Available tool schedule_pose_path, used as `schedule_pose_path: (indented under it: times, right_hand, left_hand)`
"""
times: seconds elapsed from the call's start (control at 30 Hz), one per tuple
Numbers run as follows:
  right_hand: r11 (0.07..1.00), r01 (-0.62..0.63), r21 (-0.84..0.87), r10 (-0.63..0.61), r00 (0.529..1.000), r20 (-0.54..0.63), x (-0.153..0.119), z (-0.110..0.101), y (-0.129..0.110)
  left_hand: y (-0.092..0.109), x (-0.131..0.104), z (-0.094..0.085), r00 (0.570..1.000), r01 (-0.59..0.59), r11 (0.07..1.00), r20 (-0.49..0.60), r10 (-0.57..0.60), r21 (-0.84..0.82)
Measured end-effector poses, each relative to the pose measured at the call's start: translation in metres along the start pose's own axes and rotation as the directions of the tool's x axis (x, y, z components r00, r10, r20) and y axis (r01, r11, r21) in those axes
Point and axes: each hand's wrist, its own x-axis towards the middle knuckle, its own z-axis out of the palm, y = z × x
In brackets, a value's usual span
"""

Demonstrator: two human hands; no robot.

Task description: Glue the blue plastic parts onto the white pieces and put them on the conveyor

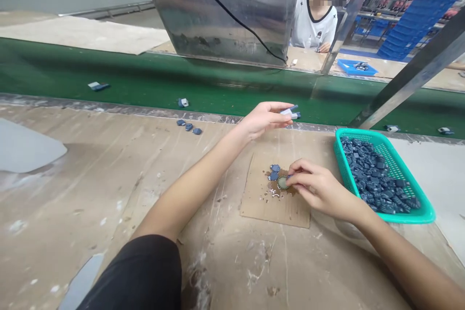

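Note:
Near the belt's edge, my left hand [267, 120] is closed around a small blue-and-white plastic part [289, 113]. My right hand [319, 186] pinches something small and dark blue, mostly hidden by the fingertips, right beside a round bottle-cap-like dish [283, 183]. That dish rests on a wet, brown-stained piece of cardboard [254, 203]. Touching or close to its left side are small dark blue pieces [274, 172]. To the right of my right hand stands a green plastic basket [410, 174] holding a heap of dark blue pieces [374, 174].
A green conveyor belt [145, 77] crosses behind the table, carrying several blue-and-white parts [99, 85]. Several loose blue pieces [188, 127] lie near its edge. A metal housing [232, 14] and slanted metal post [410, 68] stand beyond. Across the belt sits a person [314, 22] near a blue tray [358, 68].

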Motion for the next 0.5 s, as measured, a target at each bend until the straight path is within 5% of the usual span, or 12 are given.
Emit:
schedule_pose_path:
  times: [0.3,0.4,0.5]
  right_hand:
    - [0.931,0.108,-0.349,-0.092,0.994,0.063,0.002,0.028,0.01]
    - [0.947,0.099,-0.306,-0.087,0.995,0.054,0.001,0.023,0.007]
    - [0.995,-0.013,-0.102,0.004,0.996,-0.089,-0.001,0.003,0.003]
  left_hand:
    - [0.001,-0.004,0.009,0.999,-0.015,0.997,0.04,0.012,0.078]
    - [-0.001,-0.006,0.014,0.996,-0.088,0.978,0.028,0.084,0.19]
    - [-0.001,-0.01,0.021,0.969,-0.241,0.887,0.047,0.242,0.395]
